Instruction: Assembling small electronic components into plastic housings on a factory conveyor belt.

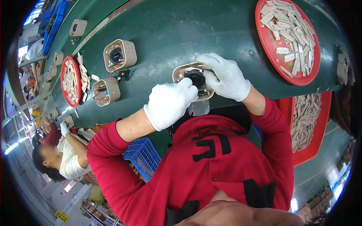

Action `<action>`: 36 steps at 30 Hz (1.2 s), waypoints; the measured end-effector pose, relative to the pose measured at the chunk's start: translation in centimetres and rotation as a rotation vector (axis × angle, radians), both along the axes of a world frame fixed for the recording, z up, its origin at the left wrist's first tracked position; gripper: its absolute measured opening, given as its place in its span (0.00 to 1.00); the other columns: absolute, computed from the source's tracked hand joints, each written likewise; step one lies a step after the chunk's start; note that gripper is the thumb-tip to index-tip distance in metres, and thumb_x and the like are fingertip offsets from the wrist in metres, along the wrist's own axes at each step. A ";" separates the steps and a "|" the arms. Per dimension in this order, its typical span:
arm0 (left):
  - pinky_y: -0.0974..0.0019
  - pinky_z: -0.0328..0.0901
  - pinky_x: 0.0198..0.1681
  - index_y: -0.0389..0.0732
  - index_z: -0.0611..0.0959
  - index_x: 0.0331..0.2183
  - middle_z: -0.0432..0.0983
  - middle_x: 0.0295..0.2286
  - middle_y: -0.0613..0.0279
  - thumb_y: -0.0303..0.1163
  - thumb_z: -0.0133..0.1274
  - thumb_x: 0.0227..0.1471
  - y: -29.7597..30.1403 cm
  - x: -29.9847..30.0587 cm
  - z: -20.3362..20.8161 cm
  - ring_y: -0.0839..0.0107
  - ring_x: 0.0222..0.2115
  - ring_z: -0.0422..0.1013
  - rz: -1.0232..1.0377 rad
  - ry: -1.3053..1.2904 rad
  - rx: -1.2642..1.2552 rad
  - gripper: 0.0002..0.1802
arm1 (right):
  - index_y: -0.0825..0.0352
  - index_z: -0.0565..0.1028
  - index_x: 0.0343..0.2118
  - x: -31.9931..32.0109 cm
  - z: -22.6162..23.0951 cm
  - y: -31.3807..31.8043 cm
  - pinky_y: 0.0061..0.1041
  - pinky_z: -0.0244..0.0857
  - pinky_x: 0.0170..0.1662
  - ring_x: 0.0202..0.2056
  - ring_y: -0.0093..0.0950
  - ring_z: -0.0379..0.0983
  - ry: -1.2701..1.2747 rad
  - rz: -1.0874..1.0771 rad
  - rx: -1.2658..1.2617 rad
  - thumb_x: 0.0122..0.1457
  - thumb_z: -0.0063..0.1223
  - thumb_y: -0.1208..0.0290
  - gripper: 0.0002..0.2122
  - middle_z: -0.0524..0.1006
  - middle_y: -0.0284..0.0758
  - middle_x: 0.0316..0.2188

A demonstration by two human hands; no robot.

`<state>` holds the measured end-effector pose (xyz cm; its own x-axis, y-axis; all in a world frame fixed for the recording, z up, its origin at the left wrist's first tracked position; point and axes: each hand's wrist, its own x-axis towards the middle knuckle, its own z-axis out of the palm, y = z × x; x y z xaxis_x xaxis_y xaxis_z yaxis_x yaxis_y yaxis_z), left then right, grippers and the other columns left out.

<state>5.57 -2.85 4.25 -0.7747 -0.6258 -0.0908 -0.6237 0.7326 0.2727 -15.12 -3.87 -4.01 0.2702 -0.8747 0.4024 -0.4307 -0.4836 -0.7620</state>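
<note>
Both gloved hands close on the beige speaker shell (193,81) at the desk's (188,30) near edge, the left hand (169,103) gripping its near-left side, the right hand (224,75) pinching a thin tool (200,67) across its far rim.

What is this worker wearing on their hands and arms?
Both hands are covered by plain white knit gloves: the left hand and the right hand. The gloves end at the wrists. Red sleeves are pushed up, leaving the forearms bare between cuff and glove. The red top has a black marking on the chest. No rings, watches or cables are visible.
</note>
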 end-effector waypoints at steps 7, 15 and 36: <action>0.63 0.64 0.18 0.49 0.76 0.29 0.65 0.23 0.65 0.30 0.58 0.40 -0.7 0.5 -1.1 0.67 0.17 0.69 -0.138 0.127 -0.066 0.10 | 0.67 0.74 0.46 -0.3 0.6 0.0 0.34 0.73 0.38 0.35 0.44 0.78 0.020 0.061 0.134 0.48 0.51 0.82 0.19 0.77 0.44 0.40; 0.63 0.64 0.19 0.47 0.75 0.29 0.65 0.23 0.65 0.28 0.57 0.37 -1.1 0.8 -1.2 0.67 0.18 0.69 -0.171 0.215 -0.039 0.11 | 0.67 0.74 0.46 -0.3 0.6 -0.1 0.35 0.73 0.38 0.35 0.45 0.77 0.003 0.055 0.128 0.49 0.51 0.81 0.19 0.77 0.45 0.41; 0.58 0.68 0.19 0.42 0.75 0.27 0.71 0.25 0.59 0.29 0.55 0.42 -1.9 0.2 0.0 0.59 0.20 0.74 -0.196 0.040 0.069 0.06 | 0.67 0.75 0.46 -0.3 0.9 -0.2 0.34 0.74 0.38 0.35 0.44 0.78 0.036 0.056 0.169 0.50 0.50 0.80 0.17 0.78 0.45 0.41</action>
<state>5.82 -4.70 4.21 -0.8849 -0.4560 -0.0952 -0.4588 0.8176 0.3480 -15.42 -4.07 -3.15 0.3321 -0.9121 0.2403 -0.4348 -0.3741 -0.8192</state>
